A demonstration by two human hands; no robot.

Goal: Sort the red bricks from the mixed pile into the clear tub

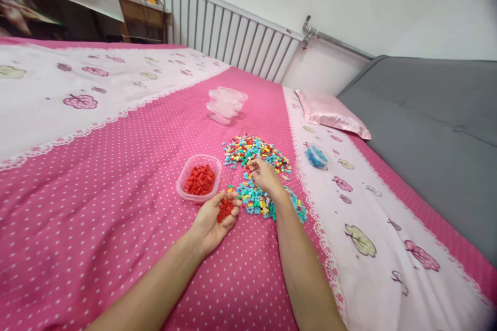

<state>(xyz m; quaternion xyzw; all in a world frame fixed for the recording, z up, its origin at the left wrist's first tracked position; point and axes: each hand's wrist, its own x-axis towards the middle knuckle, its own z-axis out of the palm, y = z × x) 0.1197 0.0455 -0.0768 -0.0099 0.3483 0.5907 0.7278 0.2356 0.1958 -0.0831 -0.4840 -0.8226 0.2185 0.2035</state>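
My left hand [213, 220] is turned palm up, its fingers curled around a small heap of red toy bricks [225, 210]. Just left of it stands a clear plastic tub [180, 186] partly filled with loose red bricks [200, 180]. My right hand [264, 173] is over the mixed toy bricks, fingers bent together at the near edge of the far pile [248, 149]; what is between the fingertips is too small to make out. A nearer pile [254, 199] of mostly turquoise, green and yellow bricks lies under my right wrist, partly hidden by the forearm.
Empty clear tubs [227, 103] are stacked farther back on the pink dotted bedspread [147, 176]. On the right lies a small tub of blue bricks [316, 156]. Beyond are a pink pillow [332, 114], a grey headboard [427, 114] and a white radiator [233, 26].
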